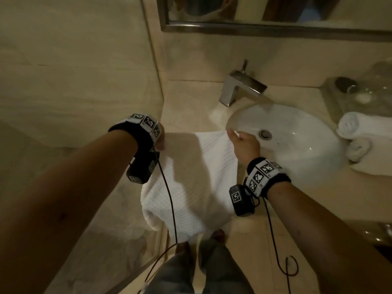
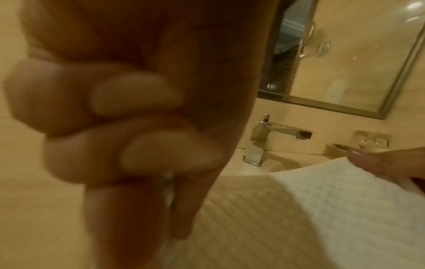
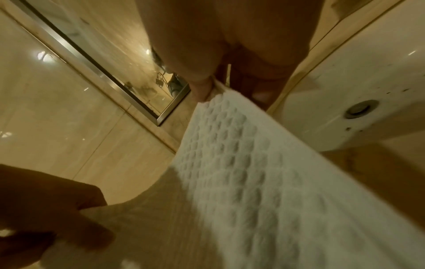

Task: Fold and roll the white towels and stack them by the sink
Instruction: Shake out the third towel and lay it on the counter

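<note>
A white waffle-weave towel (image 1: 197, 172) hangs stretched between my two hands, in front of the counter left of the sink (image 1: 297, 124). My left hand (image 1: 160, 143) pinches its top left corner, seen close in the left wrist view as the towel (image 2: 310, 209) running from the curled fingers (image 2: 138, 145). My right hand (image 1: 239, 139) pinches the top right corner beside the sink rim; the right wrist view shows the towel (image 3: 241, 163) caught between thumb and fingers. The towel's lower end bunches near my knees. Two rolled white towels (image 1: 358, 132) lie on a folded one right of the sink.
A chrome faucet (image 1: 239, 85) stands behind the sink, with a framed mirror (image 1: 275, 18) above it. A tray with glassware (image 1: 360, 90) sits at the back right of the beige counter (image 1: 191, 98). A marble wall (image 1: 74, 71) closes off the left side.
</note>
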